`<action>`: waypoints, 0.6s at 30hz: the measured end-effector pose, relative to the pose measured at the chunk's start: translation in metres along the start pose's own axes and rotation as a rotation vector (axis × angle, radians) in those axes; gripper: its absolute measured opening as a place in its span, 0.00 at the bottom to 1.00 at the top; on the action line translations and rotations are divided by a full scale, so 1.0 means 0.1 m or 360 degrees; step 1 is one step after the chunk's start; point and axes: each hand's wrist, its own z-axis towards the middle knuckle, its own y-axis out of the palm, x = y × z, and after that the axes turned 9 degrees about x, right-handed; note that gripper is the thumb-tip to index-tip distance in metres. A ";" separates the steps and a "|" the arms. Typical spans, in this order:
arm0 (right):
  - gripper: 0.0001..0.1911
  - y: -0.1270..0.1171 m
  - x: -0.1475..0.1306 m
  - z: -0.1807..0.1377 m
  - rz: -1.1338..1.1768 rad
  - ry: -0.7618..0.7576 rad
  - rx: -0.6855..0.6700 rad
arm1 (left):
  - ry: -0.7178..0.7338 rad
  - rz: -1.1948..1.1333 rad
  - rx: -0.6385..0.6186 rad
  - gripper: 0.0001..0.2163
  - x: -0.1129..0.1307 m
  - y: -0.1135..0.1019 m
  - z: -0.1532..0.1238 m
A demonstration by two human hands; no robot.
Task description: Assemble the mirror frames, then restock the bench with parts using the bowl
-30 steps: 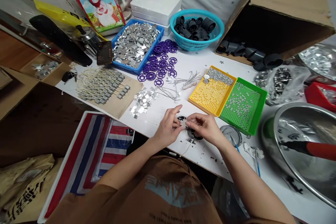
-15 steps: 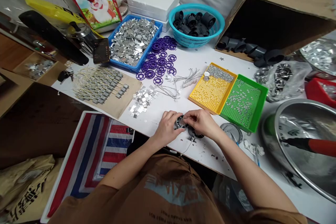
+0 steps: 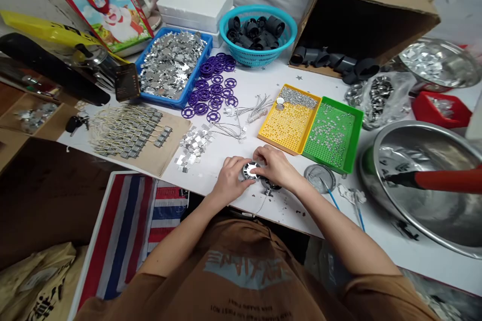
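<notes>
Round metal part (image 3: 250,171) half hidden

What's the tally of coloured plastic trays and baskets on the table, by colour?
Blue tray: 1
Yellow tray: 1
Green tray: 1
Red tray: 1
Teal basket: 1
Total: 5

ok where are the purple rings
In the head view, the purple rings lie on the white table, just right of the blue tray of silver pieces and below the teal basket.
</notes>
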 end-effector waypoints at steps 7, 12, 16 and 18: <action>0.16 -0.11 0.03 -0.28 0.0082 -0.0041 0.0321 | 0.0121 -0.0061 -0.0254 0.24 -0.08 -0.11 0.14; 0.12 -0.45 0.34 -1.43 -0.0046 0.0239 0.1124 | 0.0258 -0.0049 -0.0623 0.24 -0.07 -0.32 0.35; 0.29 -0.38 0.75 -2.30 -0.0453 0.0697 0.1167 | 0.0456 -0.0009 -0.0674 0.26 0.26 -0.27 0.40; 0.35 -0.26 0.86 -2.47 -0.0356 0.0847 0.1042 | 0.0562 0.0048 -0.0689 0.27 0.45 -0.12 0.34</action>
